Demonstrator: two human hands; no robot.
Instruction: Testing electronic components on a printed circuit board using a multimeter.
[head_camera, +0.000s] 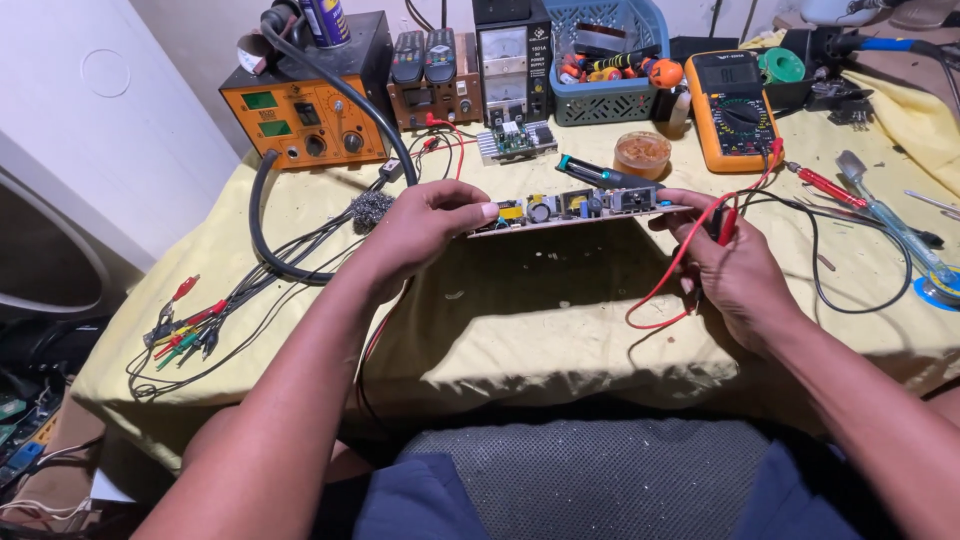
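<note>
Circuit board (575, 208): underside hidden; parts on top too small to tell apart. Right hand (735, 268): fingertips hidden behind the red probe (727, 226) and board edge. White casing (80, 130), 9 o'clock: cut off by left edge. Spray can (325, 20), 12 o'clock: top cut off. Blue disc (943, 290), 3 o'clock: cut by right edge.
</note>
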